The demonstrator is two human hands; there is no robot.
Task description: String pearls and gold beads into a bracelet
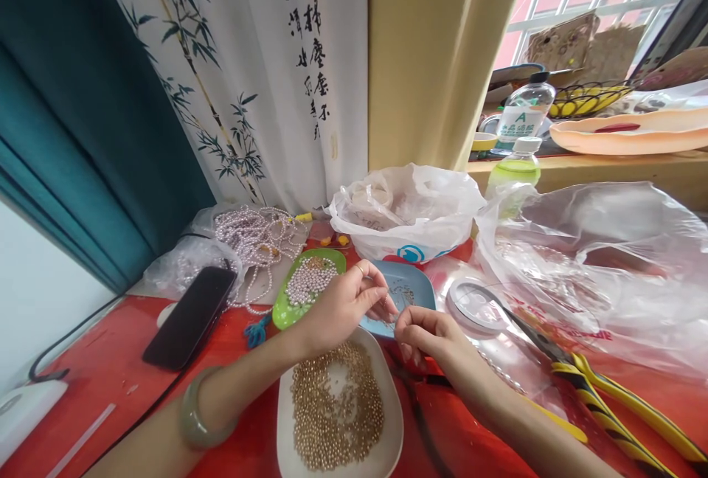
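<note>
My left hand [351, 302] and my right hand [428, 334] meet fingertip to fingertip, both pinched closed. Whatever lies between the fingers is too small to make out. Under them is the near edge of a blue tray [423, 286] with small metallic bits in it. Closer to me, a white tray [394, 426] carries many gold beads [310, 411]. Beyond my left wrist sits a green tray [285, 308] of pale pink pearl beads [313, 279]. A ring is on a finger of my left hand, and a jade-coloured bangle [193, 411] circles that forearm.
A black phone [191, 316] and strings of pink pearls [248, 234] lie to the left. White plastic bags [409, 231] stand behind the trays. Yellow-and-black pliers [586, 382] and a clear-wrapped spool [476, 306] are on the right. Bottles [523, 116] stand near the window.
</note>
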